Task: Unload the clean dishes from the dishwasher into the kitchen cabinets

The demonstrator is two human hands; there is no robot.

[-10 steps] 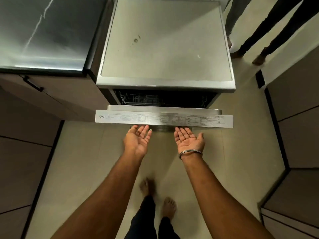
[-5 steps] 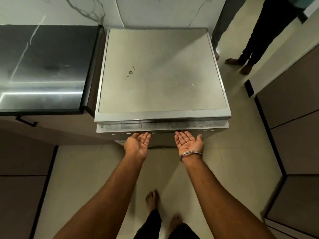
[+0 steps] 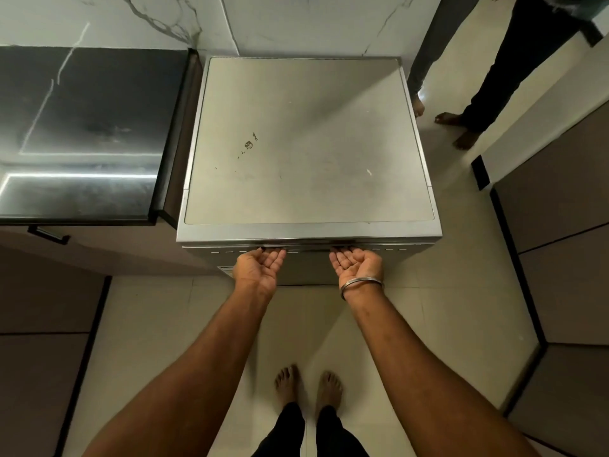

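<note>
hands (image 3: 260,270) (image 3: 357,267), fingertips hidden under dishwasher (image 3: 306,143)

a: how is the wall behind?
b: a white marble wall (image 3: 296,24), with grey veins at its left part.
a: and the floor?
b: the floor (image 3: 148,324) has pale cream tiles, a little glossy, with thin joints.
a: which furniture is there?
b: at the left stands a black glossy table (image 3: 82,127), and bright strips of light are reflected in it. under its edge a black handle (image 3: 49,234) sits on a brown cabinet front (image 3: 99,255). at the right are more brown fronts (image 3: 566,209), with dark lines between them.
a: is somebody else in the room?
b: yes, at the top right. a person in black trousers (image 3: 514,61) stands barefoot, and beside is a grey trouser leg (image 3: 435,44).
</note>
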